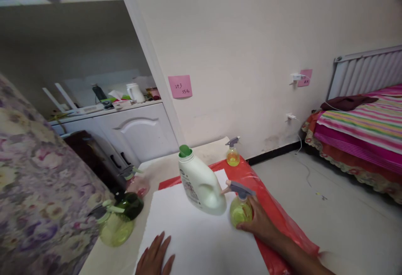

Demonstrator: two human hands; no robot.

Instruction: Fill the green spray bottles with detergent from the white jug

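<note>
Right hand [260, 220] grips green spray bottle [240, 210]; left hand [155, 258] flat, open; detergent jug [201, 185] label unreadable.

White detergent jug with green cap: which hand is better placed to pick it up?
Left, probably. The left hand lies flat and free on the white sheet, below the white detergent jug. The right hand is wrapped around the yellow-green spray bottle beside the jug.
</note>
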